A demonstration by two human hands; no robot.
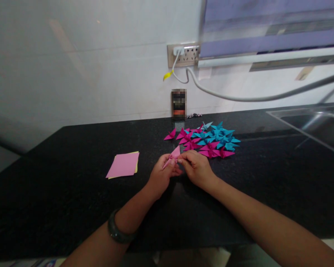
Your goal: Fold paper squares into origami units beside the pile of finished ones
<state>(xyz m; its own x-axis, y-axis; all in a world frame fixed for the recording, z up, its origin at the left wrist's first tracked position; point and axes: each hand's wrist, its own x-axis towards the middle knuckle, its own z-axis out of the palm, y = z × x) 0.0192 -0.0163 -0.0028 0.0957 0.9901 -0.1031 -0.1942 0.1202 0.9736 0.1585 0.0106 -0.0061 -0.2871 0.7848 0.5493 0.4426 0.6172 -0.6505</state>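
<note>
A light pink paper crane [175, 152], partly hidden by fingers, is held between my two hands above the dark countertop. My left hand [163, 171] grips it from the left, thumb on top and fingers beneath. On its other side my right hand [198, 167] pinches the paper with thumb and forefinger. Just beyond my hands lie several folded cranes: magenta ones [210, 146], blue ones [221, 135] and a pale blue one [206, 126]. To the left rests a stack of square paper [123, 164], pink on top with yellow showing at the edges.
A phone-like object with a blurred screen [179, 104] stands against the wall. Beside it lies a small beaded string [194, 115]. A sink [311, 126] is set in at the right. A grey cable [239, 98] runs along the wall below a socket panel [183, 54].
</note>
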